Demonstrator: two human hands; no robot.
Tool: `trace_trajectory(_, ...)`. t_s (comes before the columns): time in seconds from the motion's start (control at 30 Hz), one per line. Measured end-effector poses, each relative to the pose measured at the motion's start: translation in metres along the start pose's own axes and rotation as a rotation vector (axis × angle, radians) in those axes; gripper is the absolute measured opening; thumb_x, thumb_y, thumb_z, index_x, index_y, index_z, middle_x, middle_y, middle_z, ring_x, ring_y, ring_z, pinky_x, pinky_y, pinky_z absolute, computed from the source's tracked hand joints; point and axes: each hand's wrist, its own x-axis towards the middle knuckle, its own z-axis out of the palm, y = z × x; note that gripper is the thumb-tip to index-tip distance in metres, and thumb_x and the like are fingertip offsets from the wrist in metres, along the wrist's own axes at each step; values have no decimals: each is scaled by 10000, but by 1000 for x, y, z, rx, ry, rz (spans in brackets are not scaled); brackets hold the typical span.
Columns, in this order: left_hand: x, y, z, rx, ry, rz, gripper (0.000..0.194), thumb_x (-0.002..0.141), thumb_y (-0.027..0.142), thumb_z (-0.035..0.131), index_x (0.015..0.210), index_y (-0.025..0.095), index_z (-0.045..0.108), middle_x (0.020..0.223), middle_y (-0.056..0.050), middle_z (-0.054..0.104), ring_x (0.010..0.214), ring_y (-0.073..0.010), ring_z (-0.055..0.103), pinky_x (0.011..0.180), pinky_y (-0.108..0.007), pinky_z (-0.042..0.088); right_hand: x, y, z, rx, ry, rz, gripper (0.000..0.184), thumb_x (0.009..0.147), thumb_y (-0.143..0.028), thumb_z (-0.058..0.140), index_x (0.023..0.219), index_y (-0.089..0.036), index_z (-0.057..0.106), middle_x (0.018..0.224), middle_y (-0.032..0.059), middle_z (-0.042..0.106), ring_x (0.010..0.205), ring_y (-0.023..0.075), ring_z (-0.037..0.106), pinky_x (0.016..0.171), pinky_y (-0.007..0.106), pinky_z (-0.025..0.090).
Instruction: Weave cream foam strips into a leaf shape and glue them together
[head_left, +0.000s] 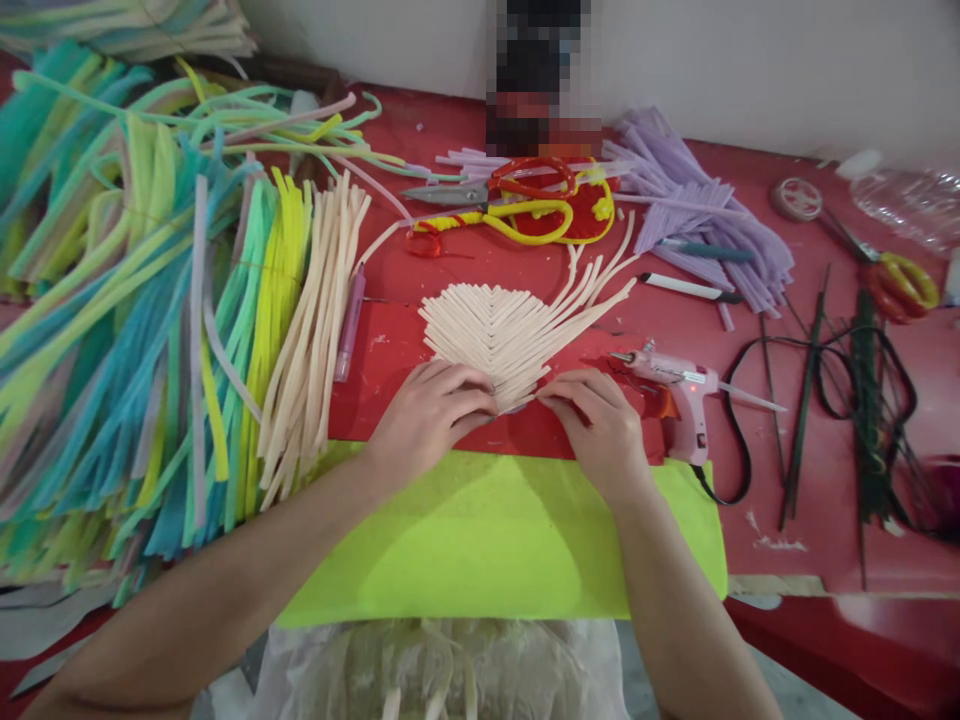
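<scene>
A fan-shaped piece of cream strips (499, 335) lies on a red sheet (382, 355), its strips meeting in a chevron and its loose ends trailing up to the right. My left hand (429, 410) presses on its lower left edge with fingers curled together. My right hand (600, 420) pinches its lower tip from the right, fingers closed on the strips. A lime-green sheet (495, 535) lies under my wrists, toward me.
A pink glue gun (675, 385) with a black cord lies right of my right hand. Red and yellow scissors (525, 200) lie behind the piece. Piles of coloured strips (135, 320) fill the left. Lilac strips (697, 205), dark green wires (862, 400) and other scissors (896, 275) lie right.
</scene>
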Motion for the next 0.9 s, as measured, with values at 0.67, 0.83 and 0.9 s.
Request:
trace_trajectory(0.67,-14,38,-5,402,-18,108,321,911,176,514,1224,107,540,1222,-123,628,1147,-234,578,1033,-401,422,0,1,1,-23,22,-42,154,905,-197,532,870,-242,675,844,47,645,813,178,598,769,345,495)
trace_trajectory(0.83,-31,58,7,512,-107,72,573,906,415,503,1369,84,430,1387,-222,486,1287,-336,469,1016,-484,428,0,2,1,-30,15,-41,131,897,-184,548,873,-224,670,859,53,641,825,175,605,768,336,503)
trace_trajectory(0.9,-35,61,9,519,-165,10,625,890,487,492,1408,153,391,1420,-230,442,1305,-356,446,993,-524,434,0,2,1,-21,13,-34,129,894,-178,551,873,-220,672,864,53,639,837,176,608,772,335,507)
